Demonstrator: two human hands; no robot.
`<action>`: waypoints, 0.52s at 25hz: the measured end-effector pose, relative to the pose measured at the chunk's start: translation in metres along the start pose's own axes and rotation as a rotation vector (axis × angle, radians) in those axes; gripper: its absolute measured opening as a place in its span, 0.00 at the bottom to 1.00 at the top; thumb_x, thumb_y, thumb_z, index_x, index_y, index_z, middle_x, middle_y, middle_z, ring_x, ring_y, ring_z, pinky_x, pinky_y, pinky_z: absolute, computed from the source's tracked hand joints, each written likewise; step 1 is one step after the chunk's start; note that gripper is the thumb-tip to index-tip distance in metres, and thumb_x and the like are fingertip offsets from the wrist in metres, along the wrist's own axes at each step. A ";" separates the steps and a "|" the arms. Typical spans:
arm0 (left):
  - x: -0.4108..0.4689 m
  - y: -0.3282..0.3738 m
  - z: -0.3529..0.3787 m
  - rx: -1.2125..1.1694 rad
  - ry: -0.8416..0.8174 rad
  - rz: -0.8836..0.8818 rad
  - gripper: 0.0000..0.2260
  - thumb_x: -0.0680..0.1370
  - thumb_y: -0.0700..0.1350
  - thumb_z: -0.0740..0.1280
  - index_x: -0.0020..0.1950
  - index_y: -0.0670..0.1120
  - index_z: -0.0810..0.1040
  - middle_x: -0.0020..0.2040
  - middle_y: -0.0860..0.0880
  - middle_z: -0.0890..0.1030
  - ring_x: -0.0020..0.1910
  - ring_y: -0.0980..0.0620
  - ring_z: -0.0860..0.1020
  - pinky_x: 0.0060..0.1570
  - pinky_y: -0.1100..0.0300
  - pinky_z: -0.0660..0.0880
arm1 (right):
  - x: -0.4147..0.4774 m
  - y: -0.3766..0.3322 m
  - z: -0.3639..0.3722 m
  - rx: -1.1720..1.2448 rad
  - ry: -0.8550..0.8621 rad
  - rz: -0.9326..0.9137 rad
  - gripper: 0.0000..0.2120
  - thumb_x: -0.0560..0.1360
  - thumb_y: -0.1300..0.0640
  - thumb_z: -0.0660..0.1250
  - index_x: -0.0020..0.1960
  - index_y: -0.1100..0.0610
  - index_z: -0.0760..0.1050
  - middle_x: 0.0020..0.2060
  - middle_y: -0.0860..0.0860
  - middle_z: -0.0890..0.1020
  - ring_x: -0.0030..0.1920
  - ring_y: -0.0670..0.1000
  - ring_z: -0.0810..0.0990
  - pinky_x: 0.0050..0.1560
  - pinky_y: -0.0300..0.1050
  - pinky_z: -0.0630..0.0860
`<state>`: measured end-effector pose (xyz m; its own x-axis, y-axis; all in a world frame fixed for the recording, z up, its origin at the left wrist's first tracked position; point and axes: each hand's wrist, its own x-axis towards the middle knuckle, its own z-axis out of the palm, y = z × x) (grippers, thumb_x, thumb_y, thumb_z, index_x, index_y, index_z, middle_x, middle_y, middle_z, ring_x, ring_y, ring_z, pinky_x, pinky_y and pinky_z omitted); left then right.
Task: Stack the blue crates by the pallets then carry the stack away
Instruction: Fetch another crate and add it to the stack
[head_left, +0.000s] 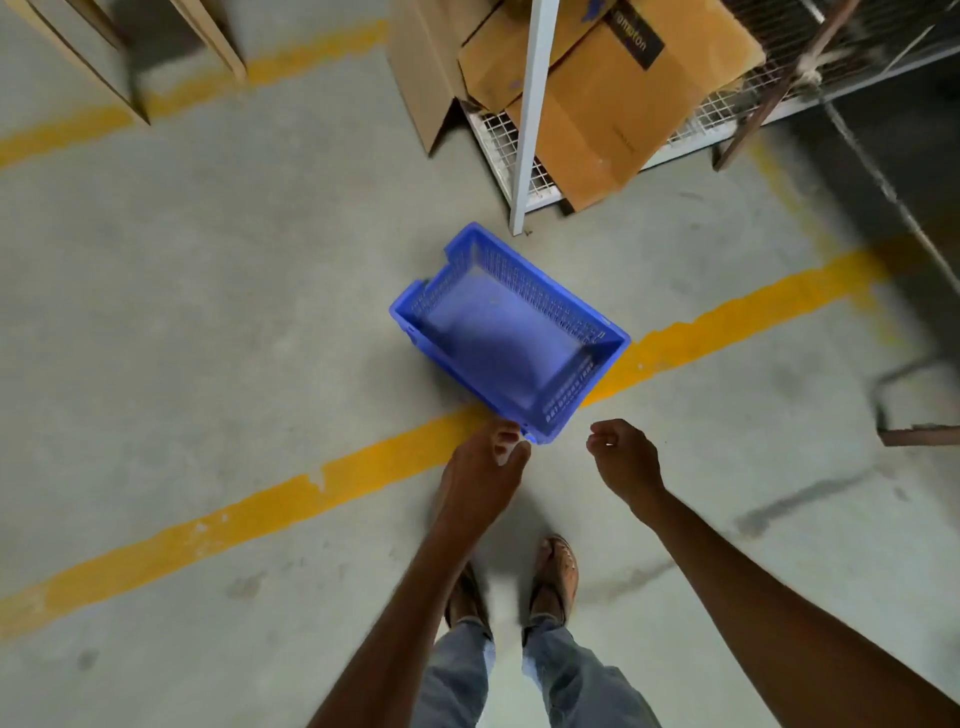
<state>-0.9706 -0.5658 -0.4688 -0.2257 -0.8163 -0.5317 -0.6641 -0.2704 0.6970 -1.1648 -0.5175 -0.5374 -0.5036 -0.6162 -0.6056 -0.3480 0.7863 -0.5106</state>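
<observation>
L hand (485, 470) is reaching to the near corner of the blue crate (506, 338), fingers (503, 434) and thumb curling in at the rim. With the motion blur I cannot tell whether they're pinching the corner or just meeting it. R hand (626, 457) is hanging just to the right of that corner, apart from the crate, fingers loosely curled w/ nothing in them.

The crate is lying right ahead of the L fingertips, open side up and empty, skewed diagonally and sitting across the yellow floor line (260, 514), which is running under the hands from lower left to upper right. Beyond the crate's far end a white post (530, 114) is standing, w/ a wire rack (519, 150) and flattened cardboard boxes (613, 104) behind it. Back toward the body, sandalled feet (558, 571) are standing on bare concrete.

Progress, as a judgement: looking very early. Only one crate is showing, no second crate, no stack, no pallets I can pick out. Left to do: get a firm hold w/ both hands, bring it to the others, stack, then carry the lot off.
</observation>
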 end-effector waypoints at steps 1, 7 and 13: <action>0.023 -0.009 0.018 -0.017 -0.021 -0.037 0.10 0.77 0.50 0.68 0.58 0.53 0.78 0.53 0.56 0.83 0.53 0.57 0.81 0.51 0.62 0.73 | 0.028 0.007 0.011 -0.016 -0.024 0.017 0.13 0.76 0.58 0.66 0.60 0.57 0.79 0.56 0.53 0.84 0.58 0.56 0.80 0.56 0.43 0.70; 0.144 -0.095 0.126 -0.054 -0.089 -0.103 0.11 0.78 0.44 0.67 0.59 0.48 0.79 0.53 0.52 0.84 0.52 0.53 0.83 0.47 0.67 0.70 | 0.184 0.066 0.102 -0.154 -0.108 0.132 0.21 0.80 0.57 0.61 0.70 0.65 0.71 0.70 0.58 0.73 0.70 0.57 0.71 0.68 0.46 0.65; 0.220 -0.162 0.212 0.233 -0.054 0.094 0.17 0.78 0.41 0.65 0.67 0.45 0.76 0.64 0.45 0.80 0.65 0.44 0.75 0.64 0.51 0.70 | 0.258 0.102 0.163 0.350 0.005 0.357 0.17 0.64 0.54 0.63 0.52 0.57 0.73 0.43 0.55 0.76 0.37 0.55 0.72 0.38 0.45 0.69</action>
<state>-1.0639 -0.5938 -0.8004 -0.3274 -0.8023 -0.4992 -0.7833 -0.0650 0.6182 -1.2013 -0.6043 -0.8449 -0.5470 -0.3102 -0.7776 0.1327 0.8849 -0.4464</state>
